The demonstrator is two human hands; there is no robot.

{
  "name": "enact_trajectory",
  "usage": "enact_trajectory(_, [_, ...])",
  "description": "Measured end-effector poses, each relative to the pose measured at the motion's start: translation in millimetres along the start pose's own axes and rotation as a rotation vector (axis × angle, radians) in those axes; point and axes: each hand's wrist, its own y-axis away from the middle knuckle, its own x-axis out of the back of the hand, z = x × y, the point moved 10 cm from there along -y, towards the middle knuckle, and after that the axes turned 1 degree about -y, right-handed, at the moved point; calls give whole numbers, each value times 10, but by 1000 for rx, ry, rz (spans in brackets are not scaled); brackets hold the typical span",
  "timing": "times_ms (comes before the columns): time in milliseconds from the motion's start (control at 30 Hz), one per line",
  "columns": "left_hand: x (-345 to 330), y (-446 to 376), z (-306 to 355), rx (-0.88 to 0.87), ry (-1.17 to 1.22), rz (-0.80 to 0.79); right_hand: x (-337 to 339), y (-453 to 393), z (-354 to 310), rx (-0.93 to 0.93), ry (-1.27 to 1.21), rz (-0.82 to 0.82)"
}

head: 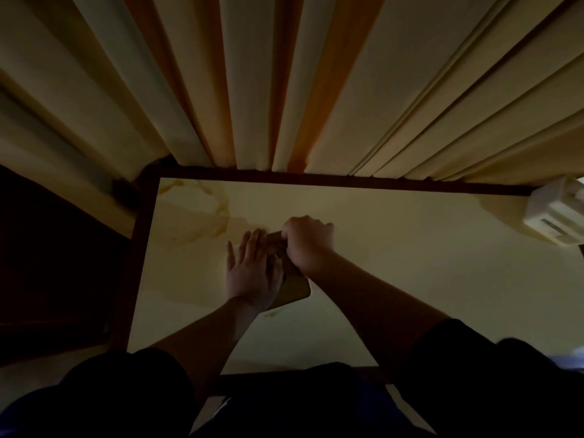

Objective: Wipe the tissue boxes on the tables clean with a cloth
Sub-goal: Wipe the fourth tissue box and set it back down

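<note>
While dim light hides detail, tissue box [292, 289] sits mid-surface [410, 263], under both hands. Left hand [252, 273] flat on its left side, fingers straight, slightly spread. Right hand [308, 243] fisted over far end; cloth not discernible. Curtains [284, 83] behind far edge; white device [556, 213] far right.

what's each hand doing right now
Left hand: open, fingers straight, flat on the tissue box.
Right hand: fingers curled at the box's far end; whether it holds a cloth cannot be told.
</note>
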Motion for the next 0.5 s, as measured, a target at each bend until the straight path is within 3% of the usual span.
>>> enact_trajectory(133, [23,11,21,-10,-3,12,-2,-48,-31,50,30,68])
enact_trajectory(267, [-1,-8,10,2,3,-4,-251,194,25,119,88,32])
enact_trajectory(500, [-45,-23,-29,18,-23,-43,-411,877,163,241,177,255])
